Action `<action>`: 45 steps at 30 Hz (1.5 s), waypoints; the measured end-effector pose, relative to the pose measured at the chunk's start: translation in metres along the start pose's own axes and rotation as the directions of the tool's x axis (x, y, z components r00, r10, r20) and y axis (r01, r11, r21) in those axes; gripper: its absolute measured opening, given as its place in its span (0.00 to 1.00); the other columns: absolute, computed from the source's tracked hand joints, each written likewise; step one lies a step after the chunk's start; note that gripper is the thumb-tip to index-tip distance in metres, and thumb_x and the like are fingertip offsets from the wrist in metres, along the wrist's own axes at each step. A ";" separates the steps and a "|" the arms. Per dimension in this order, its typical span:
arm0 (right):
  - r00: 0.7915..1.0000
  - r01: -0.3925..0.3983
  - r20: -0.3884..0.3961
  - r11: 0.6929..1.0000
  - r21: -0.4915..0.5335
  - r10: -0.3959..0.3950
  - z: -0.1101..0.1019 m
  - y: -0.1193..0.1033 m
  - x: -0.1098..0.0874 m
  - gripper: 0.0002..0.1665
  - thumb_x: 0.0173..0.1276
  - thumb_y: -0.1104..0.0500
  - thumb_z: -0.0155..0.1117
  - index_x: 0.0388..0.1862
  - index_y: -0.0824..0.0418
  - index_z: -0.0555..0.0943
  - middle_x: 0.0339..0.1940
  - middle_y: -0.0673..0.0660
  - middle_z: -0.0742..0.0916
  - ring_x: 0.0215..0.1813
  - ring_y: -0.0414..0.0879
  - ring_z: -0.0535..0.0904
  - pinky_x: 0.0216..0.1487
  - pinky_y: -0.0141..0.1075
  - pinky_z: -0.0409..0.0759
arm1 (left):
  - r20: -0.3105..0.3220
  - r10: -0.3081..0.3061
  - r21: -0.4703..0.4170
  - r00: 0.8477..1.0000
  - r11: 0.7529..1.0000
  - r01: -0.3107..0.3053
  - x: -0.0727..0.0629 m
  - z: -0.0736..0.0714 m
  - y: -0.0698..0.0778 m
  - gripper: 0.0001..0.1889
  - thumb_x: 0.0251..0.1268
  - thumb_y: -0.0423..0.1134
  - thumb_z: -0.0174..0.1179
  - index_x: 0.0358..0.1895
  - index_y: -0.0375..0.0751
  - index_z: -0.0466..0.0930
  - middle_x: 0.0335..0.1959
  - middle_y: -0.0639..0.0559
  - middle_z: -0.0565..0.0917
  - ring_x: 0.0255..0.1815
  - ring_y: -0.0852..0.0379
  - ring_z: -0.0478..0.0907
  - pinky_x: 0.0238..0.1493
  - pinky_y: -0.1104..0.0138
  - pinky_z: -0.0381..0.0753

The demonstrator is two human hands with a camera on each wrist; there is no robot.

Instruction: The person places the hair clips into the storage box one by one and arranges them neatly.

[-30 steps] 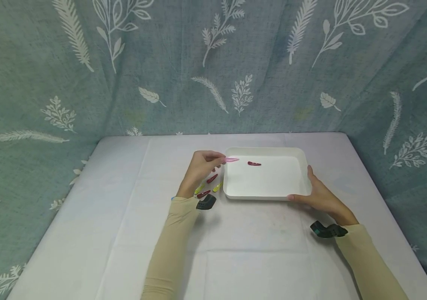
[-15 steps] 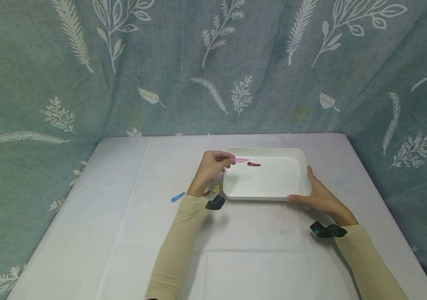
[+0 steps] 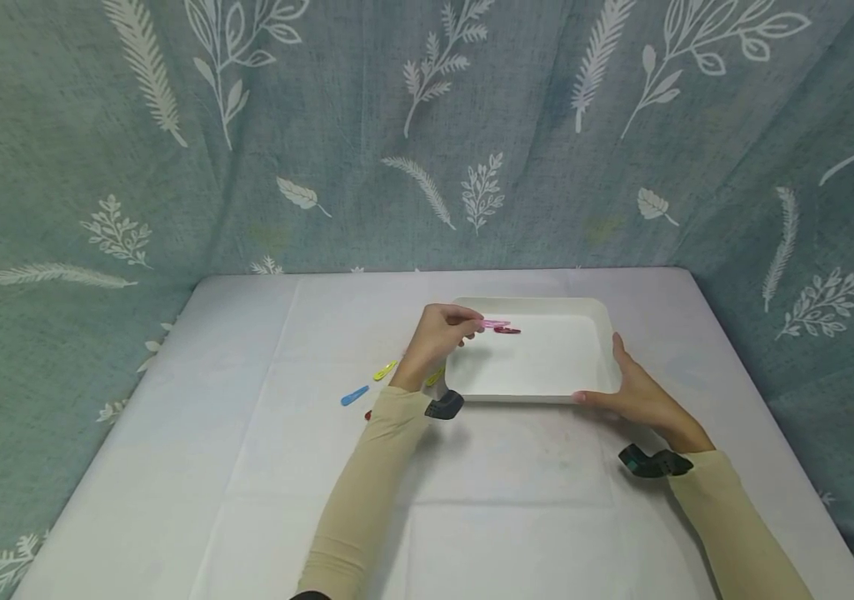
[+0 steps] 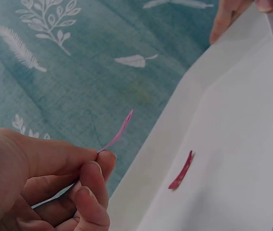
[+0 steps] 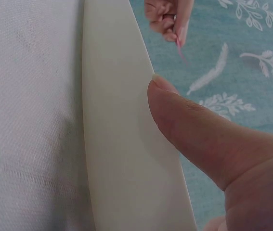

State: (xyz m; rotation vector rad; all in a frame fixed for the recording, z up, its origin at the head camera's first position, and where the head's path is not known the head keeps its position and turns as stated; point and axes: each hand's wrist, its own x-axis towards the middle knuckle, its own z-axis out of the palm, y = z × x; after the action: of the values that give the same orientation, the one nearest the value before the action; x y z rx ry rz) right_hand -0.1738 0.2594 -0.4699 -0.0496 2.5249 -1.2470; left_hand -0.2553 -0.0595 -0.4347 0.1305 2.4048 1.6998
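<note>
Over tray (image 3: 539, 396), pink clip (image 3: 496, 322) pointing right

Staged recording booth, leaf-print teal curtain (image 3: 322, 167) enclosing white-clothed table (image 3: 247, 467)

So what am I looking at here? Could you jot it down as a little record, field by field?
Setting: white-covered table, leaf-print teal cloth behind
Left hand: pinches a pink hair clip over the tray's left part
Right hand: rests against the white tray at its near right corner
In the tray: one dark red hair clip
On the table, left of the tray: a blue clip, a yellow clip, others partly hidden by the left arm
Wrists: a dark camera on each
</note>
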 end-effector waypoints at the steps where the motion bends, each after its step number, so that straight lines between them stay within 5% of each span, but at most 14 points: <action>1: 1.000 0.002 0.000 1.000 0.001 -0.002 0.000 0.000 0.000 0.87 0.57 0.40 0.81 0.82 0.61 0.19 0.85 0.73 0.37 0.85 0.75 0.38 0.78 0.73 0.46 | 0.001 0.000 0.006 1.000 1.000 0.000 0.001 0.001 0.000 0.07 0.72 0.38 0.65 0.45 0.42 0.90 0.42 0.48 0.91 0.40 0.54 0.84 0.42 0.65 0.82; 10: 1.000 -0.007 0.000 1.000 0.007 0.007 0.000 0.000 0.001 0.87 0.56 0.39 0.81 0.82 0.60 0.19 0.85 0.72 0.37 0.85 0.74 0.38 0.78 0.72 0.46 | 0.002 -0.030 -0.043 1.000 0.999 0.030 0.003 0.012 -0.002 0.06 0.69 0.37 0.68 0.44 0.42 0.90 0.42 0.47 0.90 0.44 0.47 0.85 0.49 0.55 0.85; 21: 1.000 -0.009 -0.004 1.000 -0.004 0.009 0.000 0.001 0.000 0.87 0.57 0.39 0.81 0.82 0.61 0.19 0.85 0.73 0.37 0.85 0.74 0.38 0.78 0.72 0.46 | 0.002 -0.003 -0.050 1.000 0.999 0.003 0.013 0.024 -0.007 0.06 0.68 0.32 0.67 0.43 0.34 0.90 0.38 0.43 0.91 0.35 0.57 0.84 0.37 0.70 0.82; 45: 1.000 -0.011 -0.022 0.999 -0.053 0.010 0.000 -0.001 0.000 0.87 0.56 0.37 0.80 0.82 0.65 0.21 0.85 0.75 0.39 0.84 0.75 0.39 0.78 0.71 0.46 | -0.032 -0.043 0.104 0.999 0.993 0.046 0.020 0.038 -0.013 0.06 0.66 0.33 0.69 0.39 0.34 0.91 0.31 0.38 0.91 0.22 0.63 0.76 0.32 0.72 0.72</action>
State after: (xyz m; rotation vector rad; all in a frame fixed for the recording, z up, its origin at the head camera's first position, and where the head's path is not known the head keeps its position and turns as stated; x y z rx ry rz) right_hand -0.1736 0.2585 -0.4691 -0.0355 2.5737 -1.1821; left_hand -0.2667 -0.0250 -0.4618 0.0660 2.4998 1.5680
